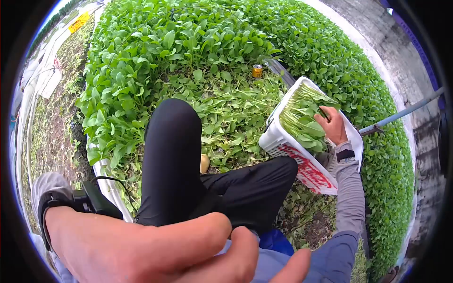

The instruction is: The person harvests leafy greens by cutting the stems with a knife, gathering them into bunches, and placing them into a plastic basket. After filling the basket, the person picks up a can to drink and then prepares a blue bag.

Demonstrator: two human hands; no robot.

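Note:
My right hand (pixel 334 126) is over a white plastic basket (pixel 276 137), its fingers curled on the leafy greens (pixel 302 115) inside. The greens lie in a bundle, with pale stems toward the far left side and leaves near my hand. A small dark patch shows by the fingertips; I cannot make out what it is. My left hand (pixel 155 245) looms large in the foreground, close to the camera. Its fingers are bent but apart, and I see nothing in them. A strap and a black device (pixel 96 200) are at the left wrist.
Dense leafy plants (pixel 165 42) grow behind and along the right. Loose cut leaves (pixel 226 111) cover the ground before my bent legs (pixel 174 155). A yellow can (pixel 257 71) stands near the plants. A blue-grey pole (pixel 401 113) extends to the basket's right.

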